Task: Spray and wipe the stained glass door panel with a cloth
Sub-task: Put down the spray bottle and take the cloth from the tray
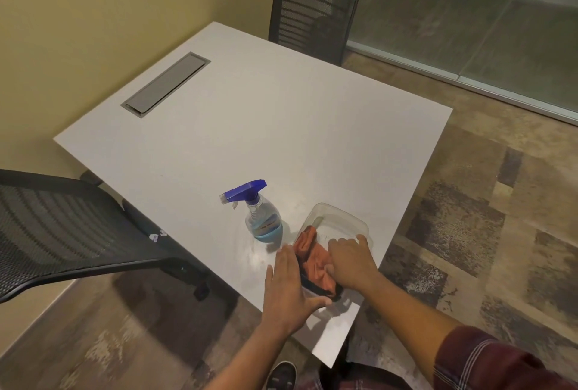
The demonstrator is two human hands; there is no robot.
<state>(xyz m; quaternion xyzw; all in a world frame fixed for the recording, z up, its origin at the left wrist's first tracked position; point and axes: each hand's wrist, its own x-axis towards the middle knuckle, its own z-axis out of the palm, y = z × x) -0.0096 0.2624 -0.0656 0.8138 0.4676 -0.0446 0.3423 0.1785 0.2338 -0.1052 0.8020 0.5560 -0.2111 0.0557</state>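
Directly under the right hand [350, 261], at lower centre, the cloth [312, 256] is clutched by curled fingers inside a tub [341, 217] steadied by the flat left hand [287, 280], the spray bottle [261, 217] nearer that hand.

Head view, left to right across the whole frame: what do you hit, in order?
near black chair → grey table hatch → spray bottle → right hand → glass panel

You get dim, warm light from above: the table [250, 126] has a soft sheen near you, edges bow, and your left hand [286, 289] is slightly blurred.
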